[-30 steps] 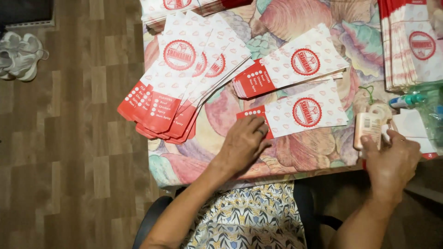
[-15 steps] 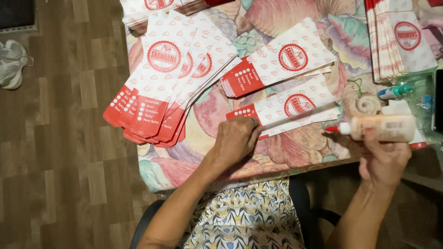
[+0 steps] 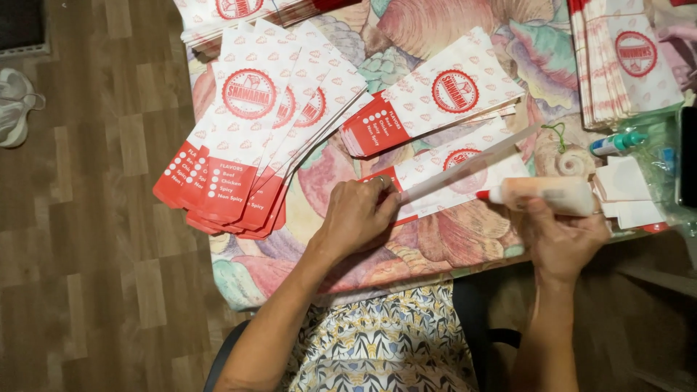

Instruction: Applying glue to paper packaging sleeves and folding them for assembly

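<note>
Overhead view of a person seated at a table w/ a floral cloth [image 3: 450, 247]. Left hand [image 3: 356, 218] lies palm down, fingers loosely curled, pressing the red end of a flat red-and-white paper sleeve [image 3: 454, 174] onto the cloth at table centre; it grips nothing. Right hand [image 3: 563, 236] is closed around a white glue bottle [image 3: 544, 194], held sideways w/ its red tip at the sleeve's lower edge. The sleeve's long flap looks lifted along its upper side. Just above it lies 1 small stack of the same sleeves [image 3: 435, 101]; exact count can't be told. To the left, a fanned pile of sleeves [image 3: 247, 138] hangs over the table edge, approx. 5 or more visible. 2 more stacks: 1 at top right [image 3: 624, 62], 1 at the top edge [image 3: 239, 14]. A 2nd bottle w/ a green cap [image 3: 617, 143] lies right of the work, beside white paper scraps [image 3: 628, 192]. No open containers w/ visible contents. A pale shoe [image 3: 14, 105] sits on the wood floor [image 3: 94, 290] at far left.
</note>
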